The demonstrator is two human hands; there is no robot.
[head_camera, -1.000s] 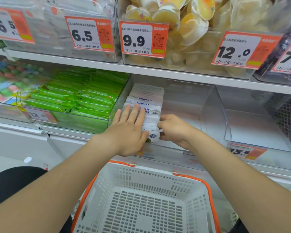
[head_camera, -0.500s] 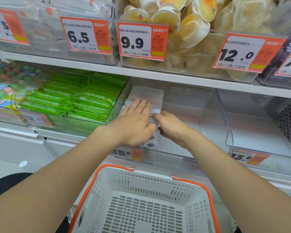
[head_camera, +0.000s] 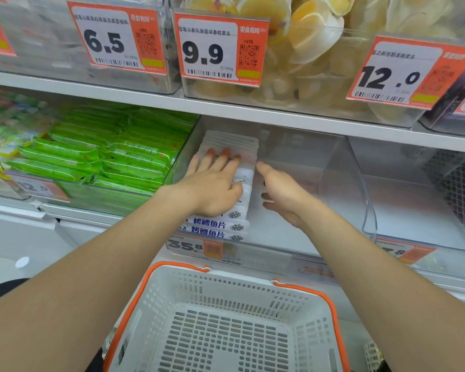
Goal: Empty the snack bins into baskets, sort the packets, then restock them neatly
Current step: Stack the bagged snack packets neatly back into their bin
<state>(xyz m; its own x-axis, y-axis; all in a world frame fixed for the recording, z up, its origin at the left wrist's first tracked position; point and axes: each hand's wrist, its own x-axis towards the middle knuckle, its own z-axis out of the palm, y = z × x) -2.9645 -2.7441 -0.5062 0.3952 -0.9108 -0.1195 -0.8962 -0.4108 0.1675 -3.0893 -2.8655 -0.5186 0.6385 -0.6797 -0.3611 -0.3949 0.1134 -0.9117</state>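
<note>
1. White packets (head_camera: pixel 226 226) stand in a tight row along the left wall of the clear bin (head_camera: pixel 320 162) on the lower shelf. The basket (head_camera: pixel 242 279) waits below with nothing in it.
2. Left hand (head_camera: pixel 212 189) lies flat on top of the row, fingers straight. Its grip is released, pressing rather than holding.
3. Right hand (head_camera: pixel 282 194) is just beside the row's right edge, grip released and holding nothing. Contact with the packets is unclear.
4. Likely step: squaring or gathering the row, can't tell which.
5. To do it well, the left palm holds the tops down, the right hand comes flush against the side, and both squeeze evenly.
6. Slick packets probably fan out, so short blocks are safer.
</note>
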